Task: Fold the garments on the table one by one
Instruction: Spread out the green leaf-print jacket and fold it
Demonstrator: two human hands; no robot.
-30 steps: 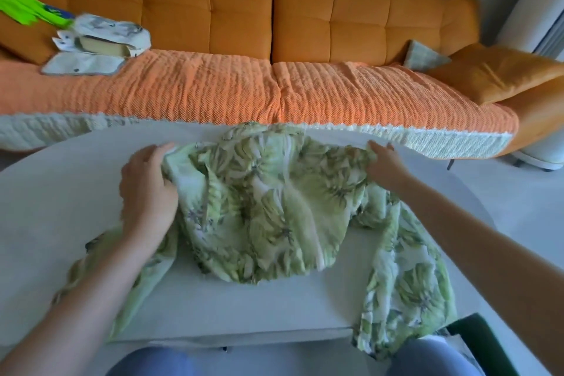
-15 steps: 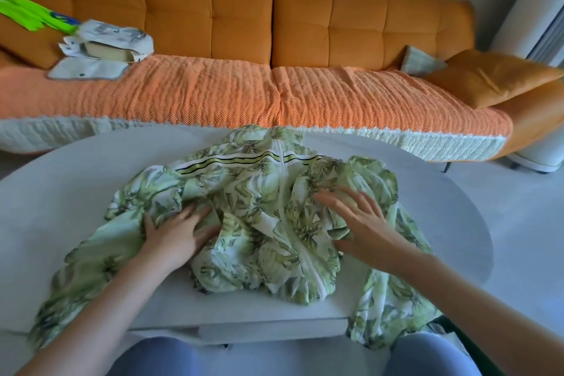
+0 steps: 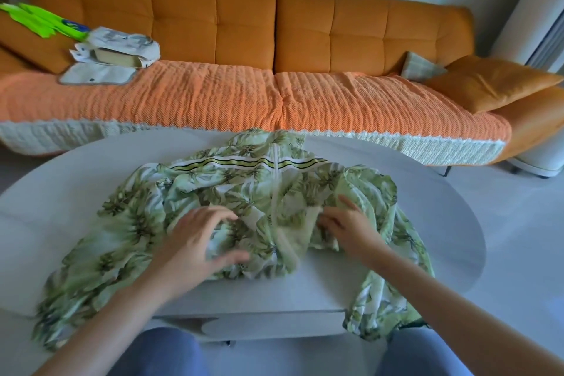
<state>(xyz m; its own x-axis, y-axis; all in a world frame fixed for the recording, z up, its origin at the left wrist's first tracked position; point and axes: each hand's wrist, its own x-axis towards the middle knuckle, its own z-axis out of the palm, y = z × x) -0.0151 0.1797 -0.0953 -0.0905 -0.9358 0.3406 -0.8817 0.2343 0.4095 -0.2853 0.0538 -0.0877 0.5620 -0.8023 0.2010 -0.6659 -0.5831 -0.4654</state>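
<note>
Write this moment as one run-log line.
step: smoothing, not yet folded | left hand: flat on leaf-print jacket | right hand: on jacket beside white zipper | sleeves: draped over table edge

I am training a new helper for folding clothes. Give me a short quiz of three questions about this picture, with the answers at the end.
1. True or false: the left hand and the right hand both touch the leaf-print garment.
2. The garment's striped band lies: A) under the hands; B) on the far side, toward the sofa; C) on the person's lap.
3. How many garments lie on the table?
Key: 1 true; 2 B; 3 one.
</note>
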